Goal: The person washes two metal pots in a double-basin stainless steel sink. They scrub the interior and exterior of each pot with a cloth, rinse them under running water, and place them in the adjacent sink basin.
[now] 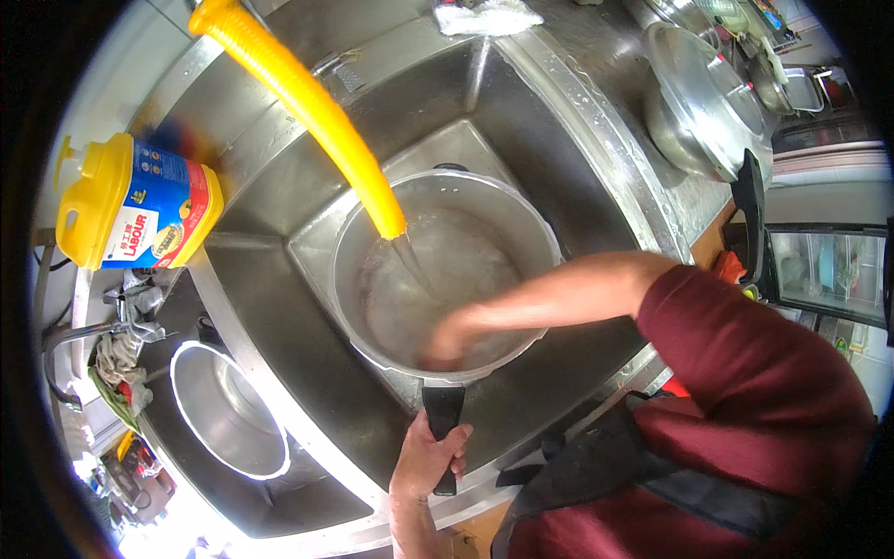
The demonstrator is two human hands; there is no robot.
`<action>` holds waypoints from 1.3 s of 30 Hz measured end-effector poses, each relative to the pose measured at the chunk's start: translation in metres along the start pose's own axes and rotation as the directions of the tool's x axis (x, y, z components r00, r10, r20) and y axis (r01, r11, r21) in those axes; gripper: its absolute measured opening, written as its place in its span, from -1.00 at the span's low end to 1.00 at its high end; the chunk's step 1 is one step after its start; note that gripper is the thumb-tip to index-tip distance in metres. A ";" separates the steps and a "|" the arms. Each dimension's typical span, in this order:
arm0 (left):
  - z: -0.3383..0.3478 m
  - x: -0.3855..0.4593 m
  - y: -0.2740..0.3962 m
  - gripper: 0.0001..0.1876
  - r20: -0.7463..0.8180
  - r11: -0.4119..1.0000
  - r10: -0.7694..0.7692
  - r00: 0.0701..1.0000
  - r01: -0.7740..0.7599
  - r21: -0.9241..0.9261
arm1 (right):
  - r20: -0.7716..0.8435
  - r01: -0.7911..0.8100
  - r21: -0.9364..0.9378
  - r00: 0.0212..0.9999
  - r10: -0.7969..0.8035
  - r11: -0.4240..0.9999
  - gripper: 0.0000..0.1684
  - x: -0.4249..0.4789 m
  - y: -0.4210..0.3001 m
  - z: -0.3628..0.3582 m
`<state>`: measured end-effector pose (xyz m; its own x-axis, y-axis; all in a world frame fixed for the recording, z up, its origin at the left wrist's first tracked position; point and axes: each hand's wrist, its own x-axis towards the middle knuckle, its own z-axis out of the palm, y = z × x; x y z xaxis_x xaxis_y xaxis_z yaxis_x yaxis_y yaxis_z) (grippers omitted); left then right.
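Observation:
My left hand (431, 451) is wrapped around the black handle (443, 412) of a large metal pot (538, 209). The pot stands in a stainless steel sink basin (279, 300), its handle pointing towards me. Inside, my right hand (447, 342) reaches down by the near wall, blurred by motion. Whether it holds something cannot be made out. Water runs from the end of a yellow ribbed hose (335, 136) above the pot and falls onto its wet inside.
A yellow Labour detergent jug (140, 209) stands at the basin's left rim. In the left basin sits another metal pot (230, 412). Beyond it is a metal faucet (84, 332) with cloths (119, 360) nearby. Large metal bowls (688, 112) stand on the right counter. A white cloth (489, 17) lies behind the sink.

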<state>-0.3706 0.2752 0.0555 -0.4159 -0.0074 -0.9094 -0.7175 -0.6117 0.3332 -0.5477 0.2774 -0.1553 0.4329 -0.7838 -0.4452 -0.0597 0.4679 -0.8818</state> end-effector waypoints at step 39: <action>0.002 -0.024 -0.028 -0.76 -0.134 0.994 0.099 0.986 -0.092 0.053 | -0.127 -0.180 -0.963 0.960 0.249 0.202 -0.50 -0.139 0.001 -0.115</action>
<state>-0.3414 0.2938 0.0687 -0.4060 -0.1740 -0.8971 -0.7045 -0.5656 0.4286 -0.7109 0.3399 -0.1122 0.2861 -0.6878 -0.6672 -0.9560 -0.1572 -0.2479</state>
